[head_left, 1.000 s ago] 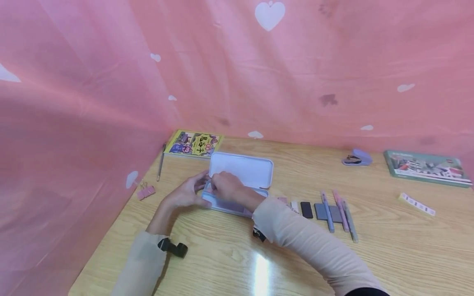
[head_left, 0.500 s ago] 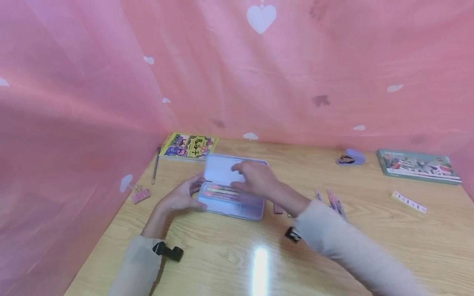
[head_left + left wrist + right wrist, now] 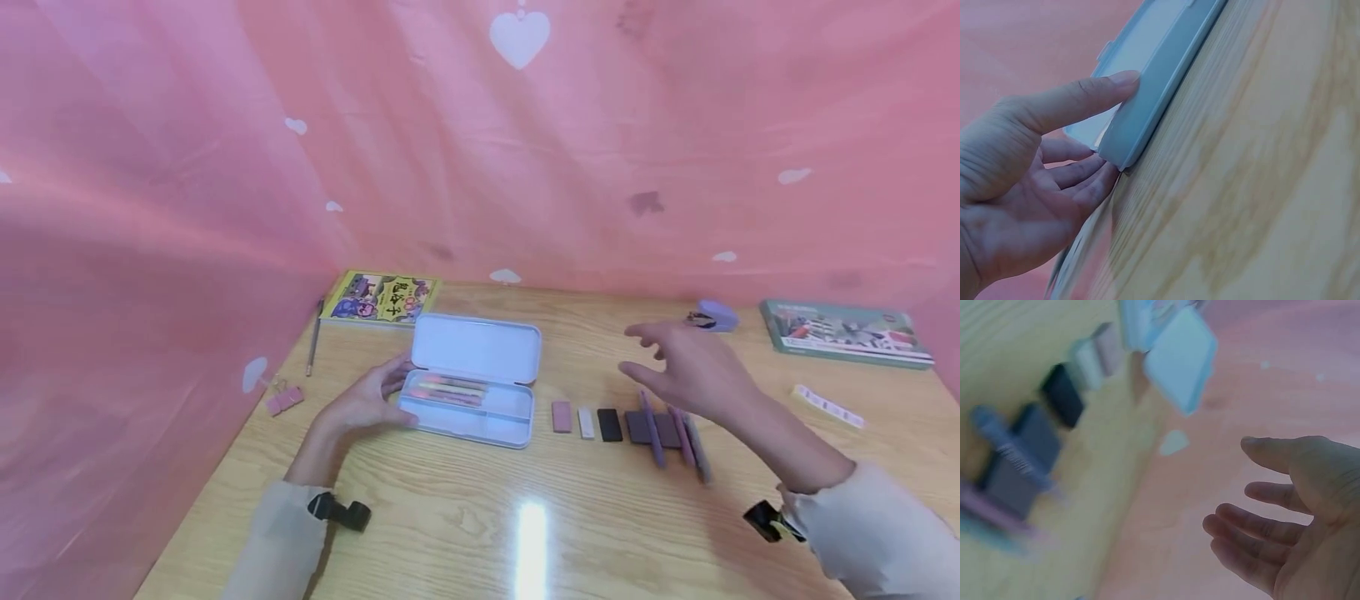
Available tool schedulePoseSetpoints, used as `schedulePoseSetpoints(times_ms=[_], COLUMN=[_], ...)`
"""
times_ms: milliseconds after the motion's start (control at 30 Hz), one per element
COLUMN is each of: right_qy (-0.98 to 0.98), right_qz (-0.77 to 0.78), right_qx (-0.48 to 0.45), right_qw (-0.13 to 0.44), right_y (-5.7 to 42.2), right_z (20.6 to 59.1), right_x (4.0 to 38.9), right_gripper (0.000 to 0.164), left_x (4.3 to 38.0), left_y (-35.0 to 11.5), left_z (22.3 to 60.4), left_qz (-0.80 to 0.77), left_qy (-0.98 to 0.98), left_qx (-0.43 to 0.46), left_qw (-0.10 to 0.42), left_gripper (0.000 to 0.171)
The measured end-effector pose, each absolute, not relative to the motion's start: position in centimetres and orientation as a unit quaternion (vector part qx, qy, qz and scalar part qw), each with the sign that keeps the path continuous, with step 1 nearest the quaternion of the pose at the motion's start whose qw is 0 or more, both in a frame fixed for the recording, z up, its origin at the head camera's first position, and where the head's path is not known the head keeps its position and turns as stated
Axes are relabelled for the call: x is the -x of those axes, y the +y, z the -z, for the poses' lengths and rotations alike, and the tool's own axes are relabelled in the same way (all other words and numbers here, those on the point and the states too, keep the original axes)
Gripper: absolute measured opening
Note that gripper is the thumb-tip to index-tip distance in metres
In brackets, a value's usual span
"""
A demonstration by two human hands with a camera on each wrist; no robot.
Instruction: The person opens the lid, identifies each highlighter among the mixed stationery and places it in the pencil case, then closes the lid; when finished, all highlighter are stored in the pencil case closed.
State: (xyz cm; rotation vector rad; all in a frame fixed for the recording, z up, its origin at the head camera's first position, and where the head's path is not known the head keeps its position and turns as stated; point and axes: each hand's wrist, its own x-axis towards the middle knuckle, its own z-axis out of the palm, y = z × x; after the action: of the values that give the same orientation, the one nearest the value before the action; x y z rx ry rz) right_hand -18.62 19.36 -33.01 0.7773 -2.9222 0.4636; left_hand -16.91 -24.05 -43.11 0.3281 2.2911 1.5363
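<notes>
A pale blue pencil case (image 3: 457,427) lies on the table with its lid (image 3: 476,348) raised. Several slim pink and yellowish pens (image 3: 450,390) lie in its rear compartment. My left hand (image 3: 365,400) holds the case's left end; in the left wrist view the thumb presses its front wall and the fingers sit behind. My right hand (image 3: 693,368), holding nothing, hovers with spread fingers just behind a purple-blue pen (image 3: 652,429), a pink pen (image 3: 682,435) and a grey pen (image 3: 698,450). Dark grey blocks (image 3: 640,427) lie under those pens.
Between case and pens stand a pink block (image 3: 561,417), a white one (image 3: 586,423) and a black one (image 3: 610,425). Farther out are a yellow book (image 3: 382,297), pencil (image 3: 314,337), pink binder clips (image 3: 285,400), purple stapler (image 3: 716,315), green box (image 3: 847,333) and white strip (image 3: 828,407).
My right hand has left the inside of the pencil case and swung right, over toward the pens. The left hand keeps its place at the case's left end.
</notes>
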Motion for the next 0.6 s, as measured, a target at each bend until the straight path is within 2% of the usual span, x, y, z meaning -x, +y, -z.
schedulePoseSetpoints(times_ms=[233,467,600], right_qy=[-0.965,-0.973,-0.976], right_qz=[-0.156,-0.154,-0.164], right_qx=[-0.21,-0.169,-0.141], right_qw=[-0.022,-0.016,-0.021], right_y=[21.7,22.0,21.9], right_z=[36.9,40.9,42.2], right_x=[18.4,18.8,19.0], right_gripper=[0.042,0.025,0.024], left_x=[16.6,16.7,16.7], left_y=[-23.9,-23.9,-24.0], left_z=[42.4,42.5,42.7], left_qz=[-0.537,-0.538,-0.537], left_qy=[0.816,0.815,0.815], left_qx=[-0.107,-0.112,-0.117], left_qw=[0.187,0.186,0.185], left_gripper=[0.111,0.11,0.11])
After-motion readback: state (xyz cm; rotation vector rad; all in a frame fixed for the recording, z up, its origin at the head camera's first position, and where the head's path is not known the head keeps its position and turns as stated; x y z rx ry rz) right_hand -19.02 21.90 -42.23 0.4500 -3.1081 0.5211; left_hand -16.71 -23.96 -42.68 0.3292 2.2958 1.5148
